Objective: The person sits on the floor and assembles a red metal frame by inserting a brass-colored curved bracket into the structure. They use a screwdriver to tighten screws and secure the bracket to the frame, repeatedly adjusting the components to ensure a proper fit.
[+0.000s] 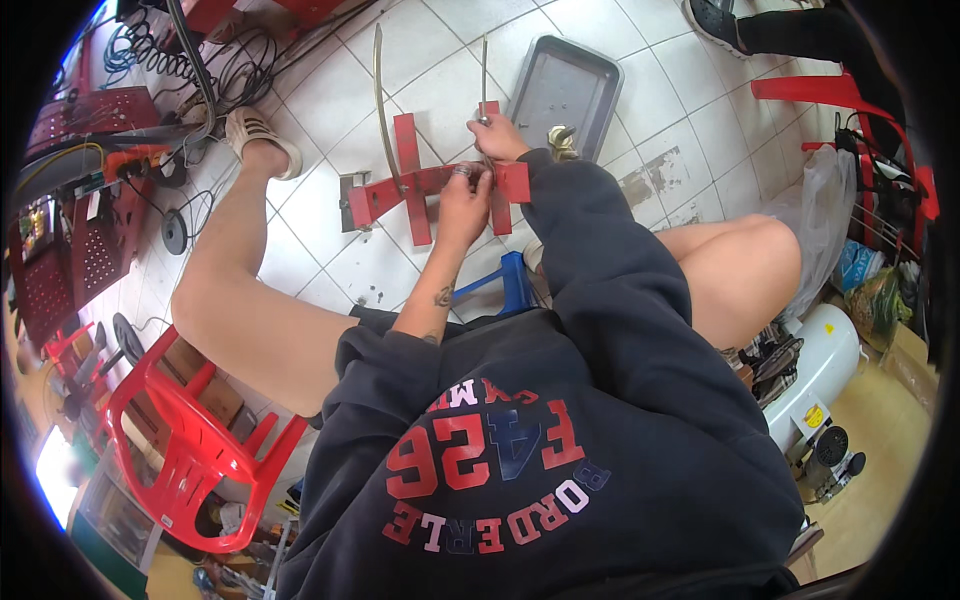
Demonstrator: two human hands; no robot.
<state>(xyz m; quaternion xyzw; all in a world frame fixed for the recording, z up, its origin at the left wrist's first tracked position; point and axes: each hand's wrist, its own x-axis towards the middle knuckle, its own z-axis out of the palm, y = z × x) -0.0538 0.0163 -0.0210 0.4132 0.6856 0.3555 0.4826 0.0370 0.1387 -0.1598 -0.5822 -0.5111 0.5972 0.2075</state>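
A red metal frame point(400, 190) of crossed flat bars lies on the tiled floor between my legs. My left hand point(462, 205) rests on its middle bar, fingers closed around the bar near the joint. My right hand point(497, 135), coming out of a dark sleeve, grips a thin upright metal rod point(484, 70) just above the frame's right end. A long curved metal strip point(380, 100) rises from the frame's left part. What sits under the fingers at the joint is hidden.
A grey metal tray point(562, 90) lies beyond the frame. A blue stool point(515, 285) stands under me. A red plastic chair point(190, 440) is at the lower left, a white tank point(820, 370) at the right. Cables and red crates crowd the left. Another person's shoe point(715, 20) shows at the top.
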